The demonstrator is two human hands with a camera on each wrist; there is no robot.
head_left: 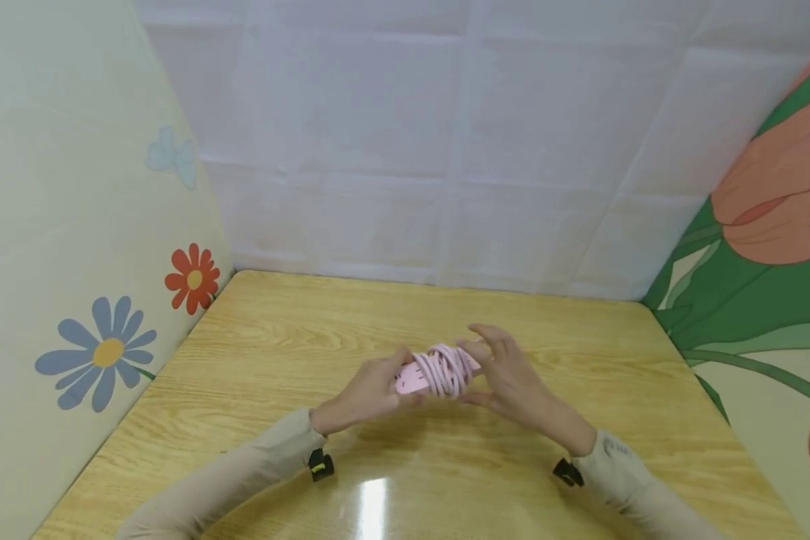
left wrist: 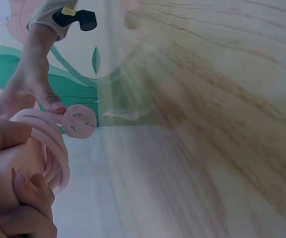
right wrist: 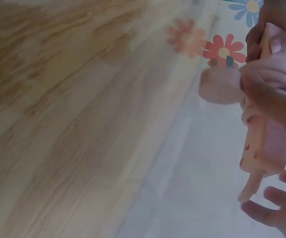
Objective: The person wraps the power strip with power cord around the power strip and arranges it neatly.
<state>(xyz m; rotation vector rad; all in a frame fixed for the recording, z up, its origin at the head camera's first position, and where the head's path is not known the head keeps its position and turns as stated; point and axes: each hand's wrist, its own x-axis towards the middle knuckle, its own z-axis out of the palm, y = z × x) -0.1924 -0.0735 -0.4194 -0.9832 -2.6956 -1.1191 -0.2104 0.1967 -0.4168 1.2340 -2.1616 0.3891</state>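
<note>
A pink power strip [head_left: 412,379] with dark socket slots is held above the table, its pale pink cord [head_left: 448,370] wound around the middle in several loops. My left hand [head_left: 373,386] grips one end, fingers and thumb around the body. At the other end is my right hand [head_left: 509,379], its thumb touching the cord beside the plug. The other right fingers [right wrist: 277,198] are spread, apart from the strip, near where the cord leaves its end. In the left wrist view the round plug [left wrist: 79,121] sticks out from the coils, metal pins showing.
Both hands are over a wood-grain table [head_left: 297,322]. A white cloth backdrop [head_left: 378,150] hangs behind it. Flower-printed panels stand at the left [head_left: 74,225] and right [head_left: 769,300]. Dark wrist mounts [head_left: 320,465] sit at both sleeve cuffs.
</note>
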